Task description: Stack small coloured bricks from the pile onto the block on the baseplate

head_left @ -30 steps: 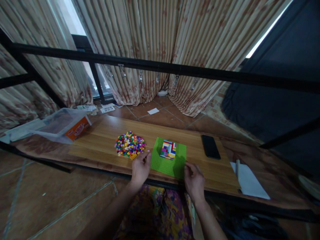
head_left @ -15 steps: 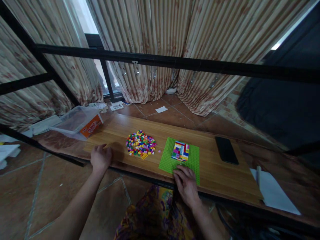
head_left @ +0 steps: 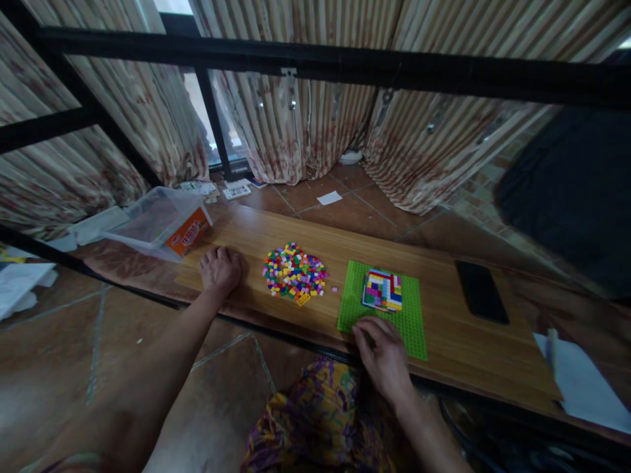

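My left hand (head_left: 220, 270) rests on the wooden board, its fingers loosely bent and apart with nothing visible in them. It lies between the clear plastic box and a pile of small multicoloured toy bricks (head_left: 294, 270). My right hand (head_left: 383, 355) is over the front part of a green baseplate (head_left: 413, 322). Its thumb and index finger are drawn together; what they hold, if anything, is hidden. Just beyond those fingers, a low rectangular block of coloured bricks (head_left: 383, 290) sits on the baseplate. One pink brick (head_left: 334, 289) lies alone between pile and baseplate.
At the left stands the clear plastic box (head_left: 158, 220) with an orange label. A dark phone (head_left: 482, 292) lies on the right of the wooden board (head_left: 305, 230). Beyond it are white paper (head_left: 591, 381), a black metal rail (head_left: 315, 59) and striped curtains (head_left: 305, 131).
The view has tilted down and swung left. My left hand has moved farther onto the board. My right hand stays by the baseplate's front, its thumb and index finger nearer each other.
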Motion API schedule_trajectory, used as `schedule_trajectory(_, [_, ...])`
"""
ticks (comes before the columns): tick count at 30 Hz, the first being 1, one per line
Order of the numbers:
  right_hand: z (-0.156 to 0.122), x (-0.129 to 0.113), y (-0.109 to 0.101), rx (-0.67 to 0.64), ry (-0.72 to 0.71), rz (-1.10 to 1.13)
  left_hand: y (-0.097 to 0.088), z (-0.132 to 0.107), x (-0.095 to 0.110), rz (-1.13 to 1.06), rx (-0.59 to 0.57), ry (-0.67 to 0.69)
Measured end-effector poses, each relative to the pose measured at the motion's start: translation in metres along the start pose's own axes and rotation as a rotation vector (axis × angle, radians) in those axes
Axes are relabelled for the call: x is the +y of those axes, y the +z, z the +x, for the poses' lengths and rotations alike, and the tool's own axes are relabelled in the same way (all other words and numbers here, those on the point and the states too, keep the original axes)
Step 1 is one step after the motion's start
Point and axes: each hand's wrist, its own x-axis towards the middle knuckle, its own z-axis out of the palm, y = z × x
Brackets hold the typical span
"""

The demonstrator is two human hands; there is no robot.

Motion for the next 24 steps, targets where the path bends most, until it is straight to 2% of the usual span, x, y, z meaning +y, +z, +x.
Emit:
schedule_trajectory(5, [0.032,-0.050,0.049,-0.085,-0.035,0.089,0.000,-0.002,0.003,0.033,0.024,0.002])
schedule_trajectory(8, [0.048,-0.066,0.075,-0.073,0.014,-0.042,0.000,-0.003,0.002,0.046,0.021,-0.008])
schedule_trajectory(11, [0.056,-0.072,0.088,-0.071,0.042,-0.162,-0.002,-0.003,0.002,0.036,0.020,-0.021])
schedule_trajectory(15, [0.056,-0.069,0.094,-0.082,0.049,-0.220,-0.004,-0.003,0.005,0.016,0.006,-0.022])
schedule_trajectory(19, [0.055,-0.067,0.091,-0.065,0.046,-0.170,-0.007,-0.003,0.007,0.009,-0.009,-0.035])
schedule_trajectory(22, [0.057,-0.069,0.081,-0.032,0.118,-0.010,-0.007,-0.002,0.007,0.005,-0.013,-0.036])
schedule_trajectory(24, [0.055,-0.069,0.070,-0.016,0.189,0.184,-0.006,-0.001,0.006,0.005,-0.011,-0.035])
